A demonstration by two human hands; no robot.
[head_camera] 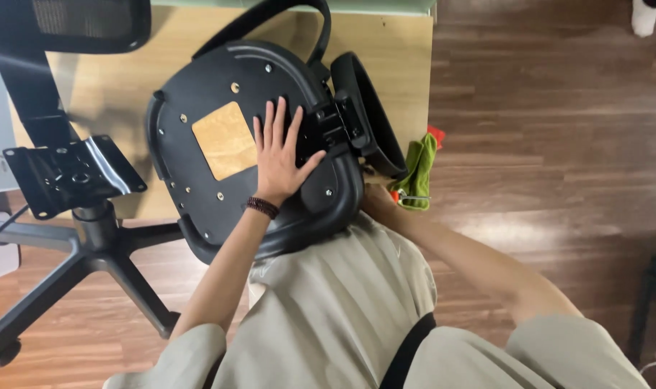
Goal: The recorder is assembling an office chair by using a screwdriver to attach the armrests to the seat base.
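Note:
An upturned black chair seat [198,94] rests on the wooden table [396,57] and against my lap, its plywood patch [225,140] showing in the middle. My left hand [279,155] lies flat on the seat's underside, fingers spread, just right of the patch. A black armrest [371,115] is fixed at the seat's right edge. My right hand [375,196] reaches under that armrest; the seat hides its fingers, so what it holds is unclear.
A black chair base [90,248] with a metal mounting plate [72,173] stands on the wood floor at left. A mesh chair back [68,21] is at top left. A green cloth [418,169] with red and metal parts hangs at the table's right edge.

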